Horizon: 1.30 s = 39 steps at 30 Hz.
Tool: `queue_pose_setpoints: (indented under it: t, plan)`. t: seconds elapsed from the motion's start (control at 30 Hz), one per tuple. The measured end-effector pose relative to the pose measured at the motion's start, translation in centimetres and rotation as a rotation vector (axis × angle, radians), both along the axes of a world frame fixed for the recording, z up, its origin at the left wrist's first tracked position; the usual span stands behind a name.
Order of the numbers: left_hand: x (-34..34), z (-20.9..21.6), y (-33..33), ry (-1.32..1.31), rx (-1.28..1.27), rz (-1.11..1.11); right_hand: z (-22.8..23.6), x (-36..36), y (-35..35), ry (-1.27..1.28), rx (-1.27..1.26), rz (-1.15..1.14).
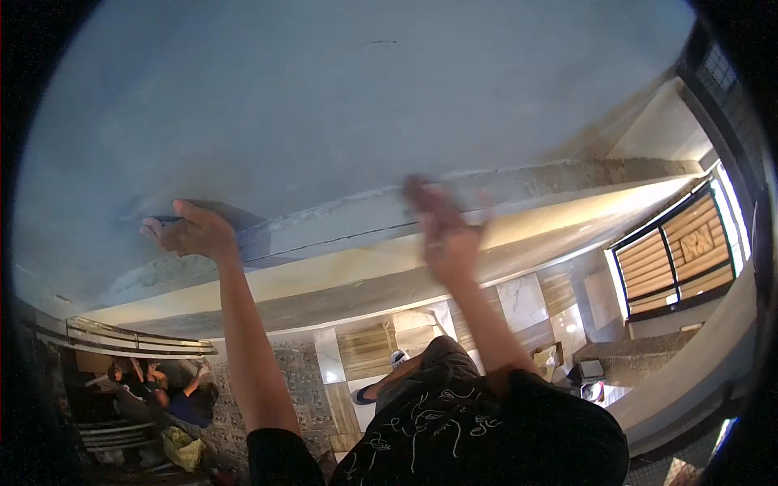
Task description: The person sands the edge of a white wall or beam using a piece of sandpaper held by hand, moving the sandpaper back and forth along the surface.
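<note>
Apparently worked bare-handed at the grey-blue wall [324, 97], seemingly at the step of reaching both arms to the rough plaster strip [559, 180] along its lower part. Held the left hand [198, 232] half curled near the left stretch of that strip, fingertips pointing left; showed a dark sliver [166, 218] among the fingers, but could not tell if grasped or merely shadow. Had the right hand [444, 231] well apart from the left, in front of the strip, blurred, fingers seemingly spread and loose, with nothing seen in the palm; could not tell if touching the surface.

Faced the wall just beyond both hands, with a thin dark line [340, 236] running between them along the strip; could not tell crack from cord. Lower down, made out a pale yellow band [535, 227] and the tiled floor [369, 354]. By judgement, called next for steadying the right hand, then setting fingertips lightly by the line, minding the uneven edge.
</note>
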<state>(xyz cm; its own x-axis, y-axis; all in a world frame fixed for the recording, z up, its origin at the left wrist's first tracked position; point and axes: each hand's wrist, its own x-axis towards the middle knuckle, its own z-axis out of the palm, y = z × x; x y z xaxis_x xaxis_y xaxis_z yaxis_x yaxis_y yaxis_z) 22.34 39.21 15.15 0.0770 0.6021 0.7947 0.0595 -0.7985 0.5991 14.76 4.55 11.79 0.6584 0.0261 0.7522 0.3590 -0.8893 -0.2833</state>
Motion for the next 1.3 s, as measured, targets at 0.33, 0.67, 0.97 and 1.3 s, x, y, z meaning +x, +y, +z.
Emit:
queue_pose_setpoints:
  t: [0.33,0.67,0.97,1.3]
  plan:
    - [-0.2,0.9,-0.9,0.092,0.072,-0.034,-0.6,0.3,3.5,0.010,0.125,-0.122]
    - [-0.7,-0.3,1.7,0.080,0.286,-0.021,0.1,-0.3,-12.8,0.066,-0.006,-0.619]
    - [-3.3,-2.1,3.9,0.389,0.247,-0.044,-1.1,0.1,-2.4,0.088,0.184,0.080]
    - [-3.4,-1.1,2.7,0.429,0.173,-0.074,-1.6,0.7,-1.8,-0.061,0.159,-0.283]
